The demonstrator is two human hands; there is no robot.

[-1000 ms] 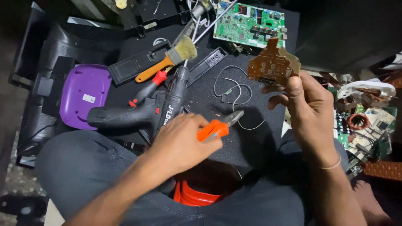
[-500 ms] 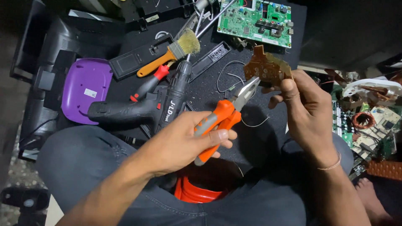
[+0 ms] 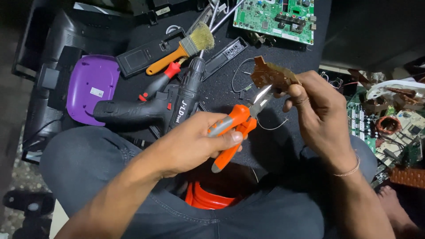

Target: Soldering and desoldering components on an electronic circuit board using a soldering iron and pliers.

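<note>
At the far left a purple lid-like plastic piece (image 3: 90, 88) lies on the dark work surface (image 3: 283, 57). Just right of it rests a black cordless drill (image 3: 150, 108), with a red-handled screwdriver (image 3: 159, 82) and an orange-handled paintbrush (image 3: 181, 48) above it. The left hand (image 3: 190, 144) is clenched around the orange-handled cutting pliers (image 3: 237, 126), whose metal tips point up and right toward a small brown circuit board (image 3: 272, 76). Whether the tips actually touch the board is hard to tell, since glare hides the contact point. The right hand (image 3: 321, 113) grasps that board between thumb and fingertips, holding it above the surface, tilted. Thin wires (image 3: 241, 73) lie on the surface beneath it. A green circuit board (image 3: 274, 17) sits at the top, and a heap of electronic scrap (image 3: 389, 124) fills the right edge. Between the person's knees an orange ribbed object (image 3: 208, 199) shows.
</note>
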